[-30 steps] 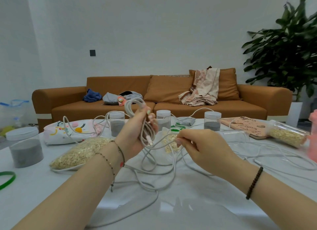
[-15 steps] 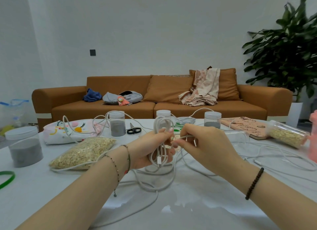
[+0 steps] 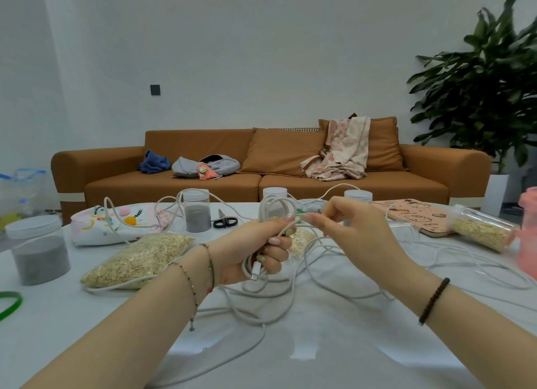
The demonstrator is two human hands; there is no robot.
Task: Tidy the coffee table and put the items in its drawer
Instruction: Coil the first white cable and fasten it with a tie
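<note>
Both hands meet above the middle of the coffee table (image 3: 334, 359). Left hand (image 3: 255, 252) is closed in a fist around a bundle of looped white cable (image 3: 271, 211), the loops rising above the fist at 12 o'clock and a plug end (image 3: 255, 272) poking out below the fingers at 6 o'clock. Right hand (image 3: 353, 229), just beside it at 3 o'clock, pinches a strand of the same cable between thumb and fingertips, the other fingers loosely curled. More slack cable lies in tangled curves on the tabletop under and around both wrists, trailing off toward 3 o'clock and toward 10 o'clock.

From the fist, a clear bag of oats (image 3: 139, 258) lies at 9 o'clock, with a large grey-filled jar (image 3: 39, 252) farther out the same way. A smaller grey-filled jar (image 3: 197, 211) and black-handled scissors (image 3: 225, 220) sit at 11 o'clock. A pink notebook (image 3: 418, 216) and a toppled clear tube of oats (image 3: 479, 230) lie at 2 o'clock.
</note>
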